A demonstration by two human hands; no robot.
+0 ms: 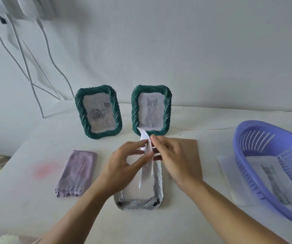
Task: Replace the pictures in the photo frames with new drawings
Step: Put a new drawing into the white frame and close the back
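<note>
Left hand [125,163] and right hand [170,155], pinch grips.

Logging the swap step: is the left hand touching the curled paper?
Touching. The head view shows the left hand pinching the paper near its upper end between thumb and forefinger, with the right hand holding it opposite.

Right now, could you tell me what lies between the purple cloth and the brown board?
The white frame, lying flat, in the head view.

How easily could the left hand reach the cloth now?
Probably yes: the cloth lies beside the left hand with nothing between, but that hand must first release the paper it pinches.
</note>
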